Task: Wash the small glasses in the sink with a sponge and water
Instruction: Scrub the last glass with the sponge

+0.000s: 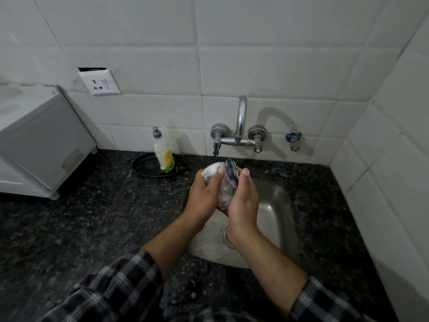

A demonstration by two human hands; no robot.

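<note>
Gripping the foam-covered sponge (pixel 212 171) in the left hand (pixel 204 194), fingers curled round it, pressed against the small glass (pixel 226 191); clasping that glass, tilted and soapy, in the right hand (pixel 243 205), thumb up along its side; both held above the back-left part of the sink (pixel 278 217), just in front of the wall tap (pixel 240 126). Open basin to the right of and in front of the hands; drain partly hidden under the right wrist; narrow strip of table (pixel 92 217) between sink rim and tiled right wall; wide dark stretch to the left. Near the back edge, left of the tap, a dish-soap bottle (pixel 163 154) upright on a black tray (pixel 145 167); further left a white appliance (pixel 34 140) standing on the table.
</note>
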